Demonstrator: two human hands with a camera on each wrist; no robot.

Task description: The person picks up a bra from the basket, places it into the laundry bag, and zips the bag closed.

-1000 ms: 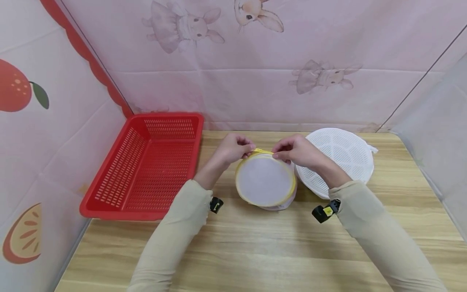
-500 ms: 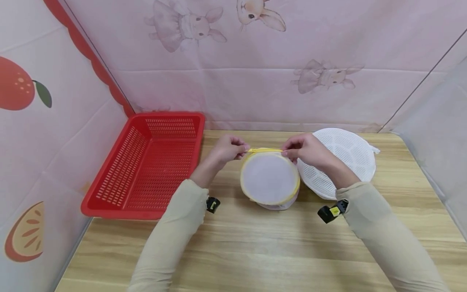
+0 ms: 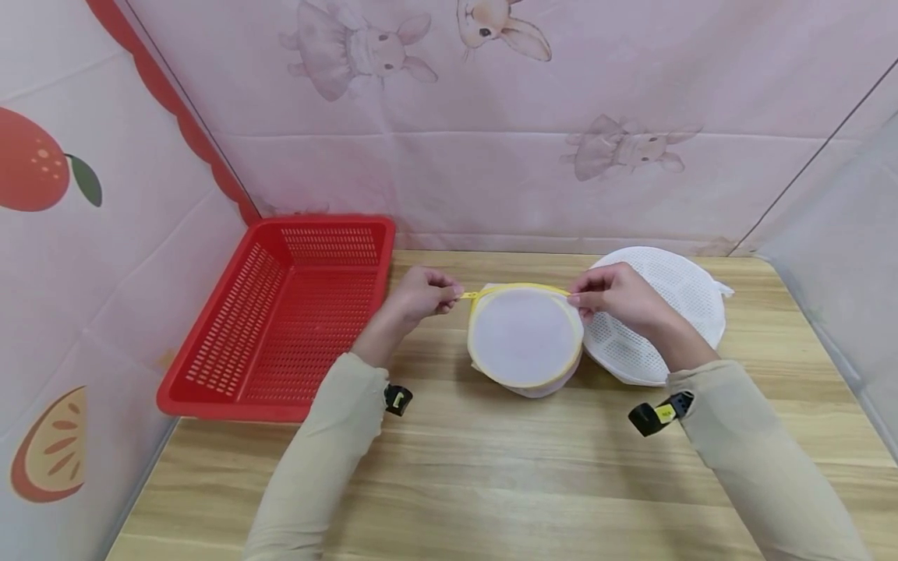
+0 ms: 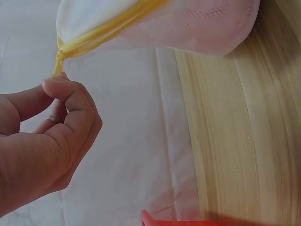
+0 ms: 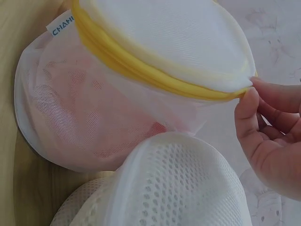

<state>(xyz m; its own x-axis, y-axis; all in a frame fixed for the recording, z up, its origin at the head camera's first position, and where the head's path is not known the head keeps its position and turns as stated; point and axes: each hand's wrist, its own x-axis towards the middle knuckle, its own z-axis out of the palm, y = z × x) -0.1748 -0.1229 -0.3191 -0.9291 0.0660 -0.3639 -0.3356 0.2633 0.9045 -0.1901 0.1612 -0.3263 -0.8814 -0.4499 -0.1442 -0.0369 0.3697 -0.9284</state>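
A round white mesh laundry bag with a yellow zipper round its top stands on the table between both hands. Pinkish cloth shows through its side in the right wrist view. My left hand pinches the yellow zipper pull between thumb and fingertips, drawn out left of the bag's far rim. My right hand pinches the yellow-edged rim at its far right. Beside the right hand lies a second white mesh bag with larger holes, partly hidden by that hand and wrist.
A red plastic basket stands on the left of the wooden table. Fabric walls with rabbit and fruit prints rise at the back and sides. A wrist camera hangs by the right cuff.
My left hand has moved left with the zipper pull, and my right hand has moved right along the rim. The bag has shifted slightly right.
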